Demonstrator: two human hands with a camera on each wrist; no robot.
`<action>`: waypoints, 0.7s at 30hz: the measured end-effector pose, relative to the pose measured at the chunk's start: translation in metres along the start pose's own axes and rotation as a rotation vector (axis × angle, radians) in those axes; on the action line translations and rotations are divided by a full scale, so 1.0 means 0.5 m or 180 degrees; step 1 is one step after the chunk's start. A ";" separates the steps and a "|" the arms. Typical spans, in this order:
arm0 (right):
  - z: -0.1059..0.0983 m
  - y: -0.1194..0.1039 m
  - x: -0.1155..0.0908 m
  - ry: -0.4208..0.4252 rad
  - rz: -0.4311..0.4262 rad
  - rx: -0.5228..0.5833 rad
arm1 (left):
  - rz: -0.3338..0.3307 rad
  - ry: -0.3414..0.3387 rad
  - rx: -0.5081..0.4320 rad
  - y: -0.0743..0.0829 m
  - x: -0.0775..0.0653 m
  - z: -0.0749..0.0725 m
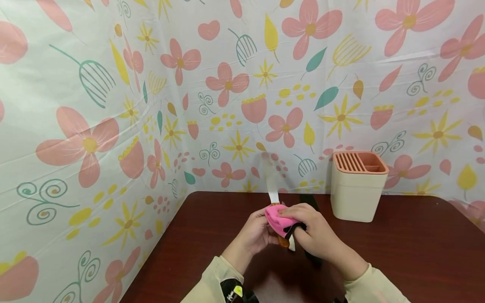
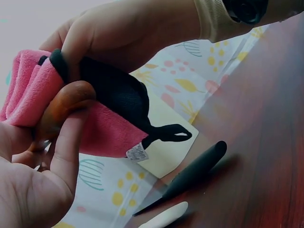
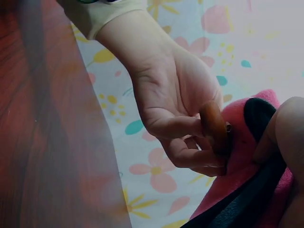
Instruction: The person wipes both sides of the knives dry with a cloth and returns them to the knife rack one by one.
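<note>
In the head view, a knife (image 1: 272, 190) with a brown wooden handle points its pale blade upward above the table. My left hand (image 1: 251, 232) grips this handle, its fingertips against the wood in the left wrist view. A pink plush cloth (image 1: 279, 219) with black trim is folded against the knife, hiding part of it. Pinching the cloth from the other side is my right hand (image 1: 318, 231). The cloth's black hanging loop (image 2: 175, 133) and white label (image 2: 137, 153) dangle free in the left wrist view.
A cream knife block (image 1: 356, 195) with a pink slotted top stands at the back right of the dark wooden table (image 1: 417, 248). On the table lie a black-handled utensil (image 2: 199, 168) and a white-handled one (image 2: 168, 216). Flower-patterned sheets (image 1: 227, 126) hang behind and at left.
</note>
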State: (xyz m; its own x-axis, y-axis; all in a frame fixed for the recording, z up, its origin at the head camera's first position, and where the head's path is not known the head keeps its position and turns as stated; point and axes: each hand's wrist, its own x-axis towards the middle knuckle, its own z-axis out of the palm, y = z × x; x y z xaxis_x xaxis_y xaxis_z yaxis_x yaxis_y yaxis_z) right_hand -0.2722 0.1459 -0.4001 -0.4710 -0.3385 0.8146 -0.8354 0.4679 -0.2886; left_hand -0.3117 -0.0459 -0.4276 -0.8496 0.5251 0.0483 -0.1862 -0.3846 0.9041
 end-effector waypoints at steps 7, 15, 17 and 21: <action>-0.012 -0.007 0.003 -0.0258 -0.0083 0.0098 | 0.0041 0.0255 0.0077 0.006 0.001 0.005; -0.025 -0.008 0.002 -0.0548 -0.0170 0.0308 | 0.0036 0.0514 0.0144 0.007 -0.004 0.001; -0.028 -0.011 0.003 -0.0583 -0.0190 0.0298 | 0.0029 0.0552 0.0148 0.005 -0.003 0.000; -0.031 -0.017 0.003 -0.0695 -0.0157 0.0299 | 0.0036 0.0618 0.0185 0.001 -0.001 -0.001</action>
State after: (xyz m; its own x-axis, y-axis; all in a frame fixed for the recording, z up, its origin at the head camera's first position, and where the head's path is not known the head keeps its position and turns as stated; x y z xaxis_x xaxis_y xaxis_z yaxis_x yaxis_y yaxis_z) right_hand -0.2614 0.1541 -0.3888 -0.4706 -0.5324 0.7037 -0.8768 0.3719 -0.3049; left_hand -0.3119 -0.0467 -0.4273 -0.9317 0.3627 -0.0190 -0.1521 -0.3421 0.9273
